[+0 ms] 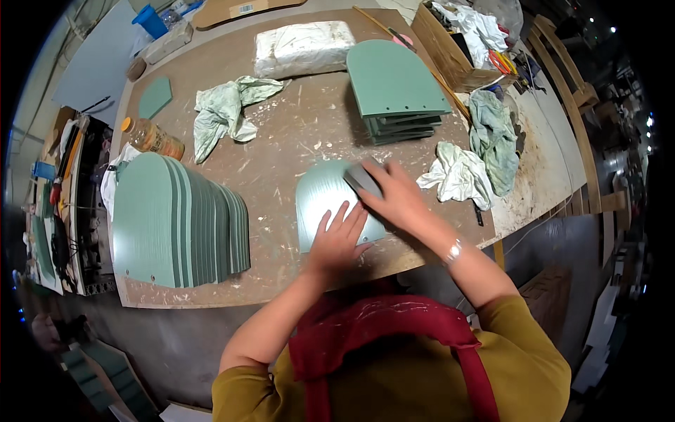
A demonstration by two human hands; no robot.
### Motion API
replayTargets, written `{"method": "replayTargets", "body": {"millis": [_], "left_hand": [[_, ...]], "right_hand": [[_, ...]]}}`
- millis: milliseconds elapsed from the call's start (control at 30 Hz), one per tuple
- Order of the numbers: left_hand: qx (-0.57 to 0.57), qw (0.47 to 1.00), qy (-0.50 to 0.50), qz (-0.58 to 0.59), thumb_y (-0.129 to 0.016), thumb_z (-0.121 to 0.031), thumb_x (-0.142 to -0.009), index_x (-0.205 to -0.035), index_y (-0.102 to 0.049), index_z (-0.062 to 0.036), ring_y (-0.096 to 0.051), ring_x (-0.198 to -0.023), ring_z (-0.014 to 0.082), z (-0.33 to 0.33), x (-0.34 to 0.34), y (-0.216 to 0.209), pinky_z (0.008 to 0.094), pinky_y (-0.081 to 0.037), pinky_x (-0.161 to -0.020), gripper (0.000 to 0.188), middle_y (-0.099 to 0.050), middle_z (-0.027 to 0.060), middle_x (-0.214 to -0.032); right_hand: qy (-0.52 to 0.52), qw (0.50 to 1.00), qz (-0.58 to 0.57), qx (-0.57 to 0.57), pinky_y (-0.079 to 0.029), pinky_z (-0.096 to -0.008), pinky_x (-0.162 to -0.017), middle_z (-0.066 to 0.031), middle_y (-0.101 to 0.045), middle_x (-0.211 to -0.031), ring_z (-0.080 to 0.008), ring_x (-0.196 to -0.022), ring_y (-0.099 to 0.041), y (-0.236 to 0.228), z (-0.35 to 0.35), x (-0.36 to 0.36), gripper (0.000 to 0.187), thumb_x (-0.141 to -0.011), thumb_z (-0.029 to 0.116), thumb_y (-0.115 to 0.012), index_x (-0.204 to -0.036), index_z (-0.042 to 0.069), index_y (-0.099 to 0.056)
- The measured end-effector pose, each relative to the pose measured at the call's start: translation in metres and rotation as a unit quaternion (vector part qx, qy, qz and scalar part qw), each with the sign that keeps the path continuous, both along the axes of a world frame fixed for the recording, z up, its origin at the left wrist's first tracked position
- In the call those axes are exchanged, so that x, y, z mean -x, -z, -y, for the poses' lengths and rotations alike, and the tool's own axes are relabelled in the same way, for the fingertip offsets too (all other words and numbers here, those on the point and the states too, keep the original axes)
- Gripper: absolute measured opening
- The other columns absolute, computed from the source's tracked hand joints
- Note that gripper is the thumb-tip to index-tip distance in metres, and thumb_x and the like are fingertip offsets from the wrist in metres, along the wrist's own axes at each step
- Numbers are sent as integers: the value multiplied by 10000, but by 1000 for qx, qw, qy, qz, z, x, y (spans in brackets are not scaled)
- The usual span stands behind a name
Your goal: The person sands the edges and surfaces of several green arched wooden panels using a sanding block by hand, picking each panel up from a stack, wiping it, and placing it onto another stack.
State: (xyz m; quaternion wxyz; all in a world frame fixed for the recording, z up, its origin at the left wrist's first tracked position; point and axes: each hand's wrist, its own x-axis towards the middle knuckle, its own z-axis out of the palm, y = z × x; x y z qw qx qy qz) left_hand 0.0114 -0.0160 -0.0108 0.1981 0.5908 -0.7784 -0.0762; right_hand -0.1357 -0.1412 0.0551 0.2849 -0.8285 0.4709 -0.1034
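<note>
In front of me on the brown worktable [274, 183] lies a flat green panel [318, 191] with a rounded far end and a sheen on its face. My left hand [337, 240] rests on the panel's near part, fingers spread and holding nothing. Closed around a grey sanding block [361, 181], my right hand [395, 197] sets it against the panel's far right edge. A long row of similar green panels [144, 218] stands on edge to the left. Several more lie in a stack [394, 74] at the far right, small holes along the top one's near edge.
Crumpled cloths [228, 112] lie at the far left, and others [460, 176] at the right. A wrapped white block [304, 49] is at the back. An orange-capped bottle [156, 138] lies behind the panel row. A cardboard box [450, 53] holds rags and tools.
</note>
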Motion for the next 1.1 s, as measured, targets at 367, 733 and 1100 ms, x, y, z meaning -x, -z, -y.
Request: {"method": "replayTargets", "body": {"millis": [367,733,1100], "left_hand": [[-26,1000,3,3,-610,-442,-909,-1441,-453,-58,-420,-1358,292,-8,3,17,477,-314,-1126,675,-466,118,-1471],[-24,1000,-8,5,-608,-408,-919,-1427,-465,-60,-370,-1397,286,-6,5,2,488,-254,-1160,632,-446,103,-1490],[-68,998,-16,-9,-630,-366,-906,-1428,-460,-49,-346,-1421,293,-6,8,4,493,-265,-1152,634,-407,92,-1525]], "right_hand": [[-231,963,-16,141,-468,-461,-834,-196,-560,-1048,-376,-987,-571,18,7,-99,506,-806,364,-692,-1270,172,-631],[-107,984,-73,123,-502,-445,-862,-209,-597,-1064,-378,-1023,-593,4,42,-91,489,-789,391,-692,-1227,176,-663],[-164,968,-125,141,-507,-421,-866,-207,-581,-1067,-366,-1005,-614,-8,16,-100,501,-819,442,-653,-1244,176,-664]]}}
